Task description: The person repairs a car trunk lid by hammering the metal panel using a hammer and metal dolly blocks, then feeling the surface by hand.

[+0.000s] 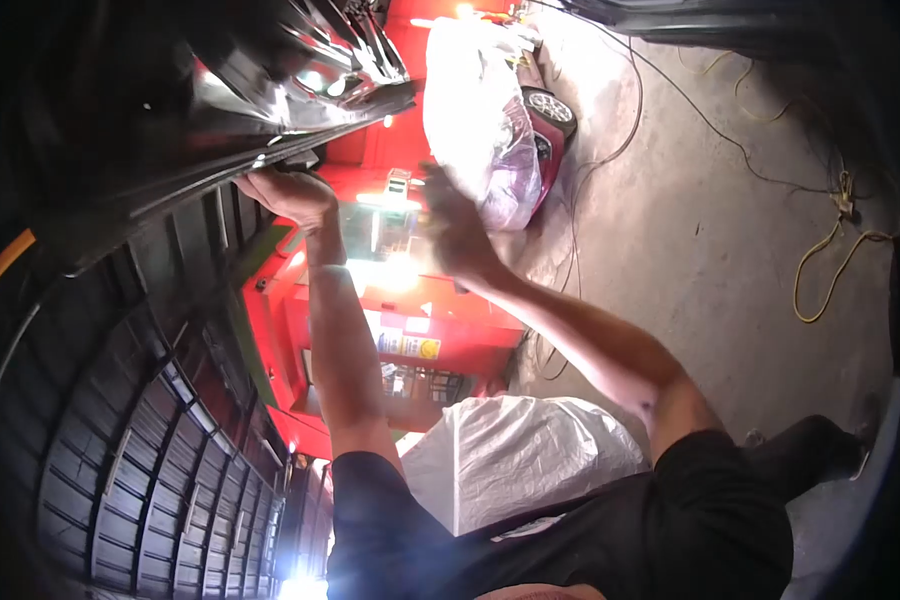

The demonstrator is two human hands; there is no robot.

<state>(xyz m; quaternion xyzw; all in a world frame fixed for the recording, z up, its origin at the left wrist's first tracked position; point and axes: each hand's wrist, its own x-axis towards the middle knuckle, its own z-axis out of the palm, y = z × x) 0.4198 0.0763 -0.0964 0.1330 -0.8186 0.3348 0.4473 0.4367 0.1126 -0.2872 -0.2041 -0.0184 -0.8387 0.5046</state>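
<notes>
A glossy black car body panel (270,90) fills the upper left, its lower edge running diagonally. My left hand (292,195) is at that edge, palm turned up and fingers bent against it; some fingertips are hidden behind the panel. A small greyish piece (305,160) shows just above this hand, and I cannot tell what it is. My right hand (452,225) is raised in front of the red background, apart from the panel. Motion smears its fingers, so whether it holds anything is unclear.
A red car under plastic sheeting (470,110) stands farther off. Cables (635,110) and a yellow cord (805,290) lie on the concrete floor (690,230). A white cover (530,450) is behind my torso. Dark ribbed panelling (150,450) spans the lower left.
</notes>
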